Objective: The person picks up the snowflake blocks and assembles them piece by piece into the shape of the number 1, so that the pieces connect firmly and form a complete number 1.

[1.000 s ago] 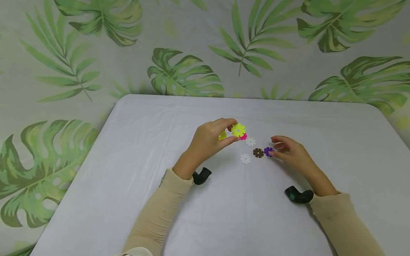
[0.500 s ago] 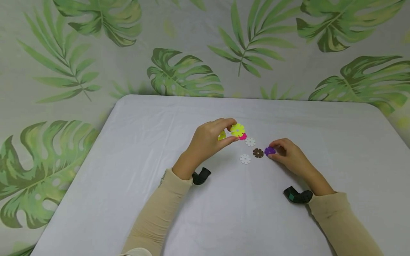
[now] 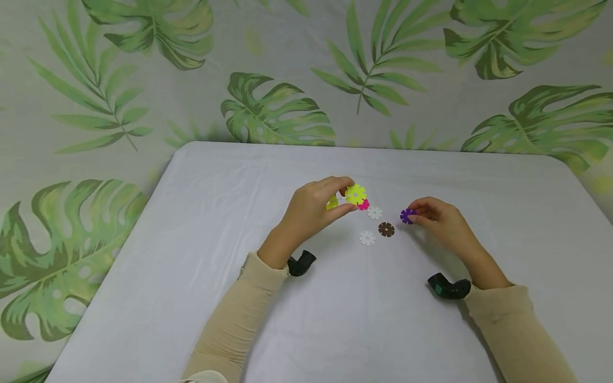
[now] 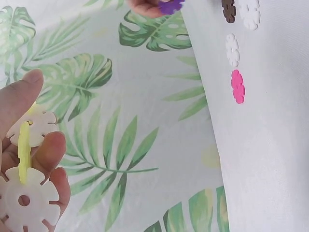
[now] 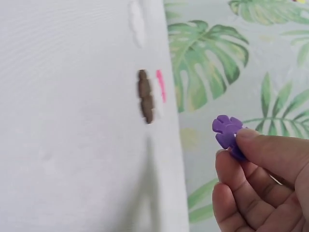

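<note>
My left hand [image 3: 311, 207] pinches a linked chain of flower-shaped plastic discs, raised over the white table. A yellow notched disc [image 3: 356, 189] faces out at the fingertips in the head view. Up close in the left wrist view, a white disc [image 4: 41, 205] is slotted onto a yellow disc [image 4: 24, 150] seen edge-on, with another white disc behind. My right hand [image 3: 442, 222] pinches a purple flower disc [image 3: 406, 215] between thumb and fingers. The right wrist view shows this purple disc [image 5: 223, 124] lifted off the table, its far side hidden by the thumb.
On the white table [image 3: 364, 319] lie a pink disc [image 3: 364, 204], a white disc [image 3: 375, 208], a brown disc [image 3: 386, 224] and another white disc [image 3: 367, 233]. Black wrist cameras [image 3: 303, 264] jut from both cuffs. Leaf-print cloth [image 3: 278, 111] hangs behind.
My right fingers have closed on the purple disc and lifted it off the table, away from the brown disc, slightly up and right. My left hand has stayed nearly still.
</note>
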### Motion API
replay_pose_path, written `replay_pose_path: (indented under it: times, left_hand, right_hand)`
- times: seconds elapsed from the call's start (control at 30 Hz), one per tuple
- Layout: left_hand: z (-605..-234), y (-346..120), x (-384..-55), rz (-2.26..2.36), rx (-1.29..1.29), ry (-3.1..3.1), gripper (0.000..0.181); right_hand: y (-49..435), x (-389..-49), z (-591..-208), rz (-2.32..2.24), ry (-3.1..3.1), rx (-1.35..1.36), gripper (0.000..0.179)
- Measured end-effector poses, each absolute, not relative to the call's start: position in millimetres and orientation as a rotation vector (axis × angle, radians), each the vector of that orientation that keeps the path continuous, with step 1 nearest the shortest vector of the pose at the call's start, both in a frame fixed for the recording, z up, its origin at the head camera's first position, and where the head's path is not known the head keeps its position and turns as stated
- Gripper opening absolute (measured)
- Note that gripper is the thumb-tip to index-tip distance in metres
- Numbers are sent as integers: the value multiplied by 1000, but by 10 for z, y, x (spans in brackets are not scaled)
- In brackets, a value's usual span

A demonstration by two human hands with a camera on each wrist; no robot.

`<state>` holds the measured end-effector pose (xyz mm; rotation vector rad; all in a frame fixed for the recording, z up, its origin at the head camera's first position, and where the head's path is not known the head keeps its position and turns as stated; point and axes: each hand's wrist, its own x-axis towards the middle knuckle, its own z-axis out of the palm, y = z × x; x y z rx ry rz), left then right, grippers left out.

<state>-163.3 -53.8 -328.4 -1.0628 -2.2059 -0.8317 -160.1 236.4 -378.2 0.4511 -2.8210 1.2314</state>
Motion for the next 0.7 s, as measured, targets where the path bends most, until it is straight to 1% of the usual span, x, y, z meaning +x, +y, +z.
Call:
replay_pose_path:
  times: [0.23, 0.47, 0.7]
  left_hand:
    - [-3305, -541, -1649, -830, -1060, -2206, 34]
    - [-3291, -539, -1641, -833, -1064, -2204, 34]
    - [-3283, -531, -1635, -826, -1071, -2214, 34]
  right_hand:
    - [2294, -1644, -3613, 1298, -2705, 478, 18]
    - [2185, -1675, -3442, 1317, -2644, 433, 16]
    - [2053, -1668, -3283, 1381, -2553, 501, 15]
